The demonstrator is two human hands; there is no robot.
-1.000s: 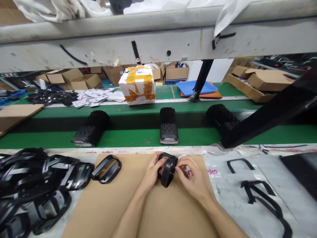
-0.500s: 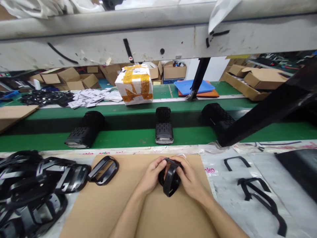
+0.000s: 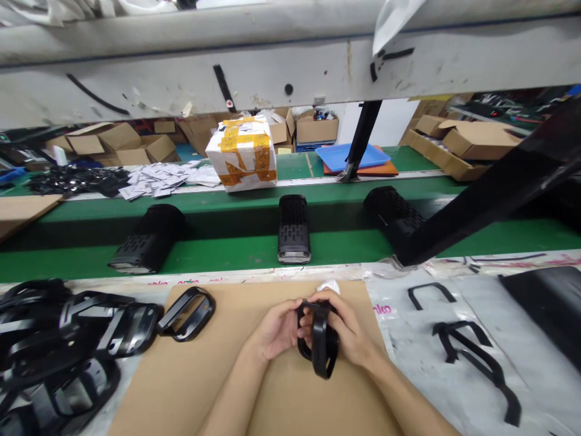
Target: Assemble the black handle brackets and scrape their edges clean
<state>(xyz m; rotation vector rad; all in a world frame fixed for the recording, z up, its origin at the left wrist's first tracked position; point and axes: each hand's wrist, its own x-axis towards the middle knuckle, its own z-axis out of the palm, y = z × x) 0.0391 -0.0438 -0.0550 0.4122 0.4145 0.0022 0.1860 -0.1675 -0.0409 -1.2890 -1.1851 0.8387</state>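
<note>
A black oval plastic frame with a raised handle-like loop is in my hands above the cardboard sheet. My right hand grips its right and upper side. My left hand is at its left edge, palm partly visible and thumb against the upper rim. Fingertips show through the frame's opening; which hand they belong to is unclear. A similar black frame lies on the cardboard to the left. Behind my right hand is a small white item, partly hidden.
Similar black frames are heaped at the left. Thin black strips lie on the right. Black perforated housings rest on the green belt. A slanted black post and an overhead beam cross the workspace.
The black frame has turned slightly and shifted a little right and down. My left hand's grip has loosened, showing more palm. The whole view has shifted slightly.
</note>
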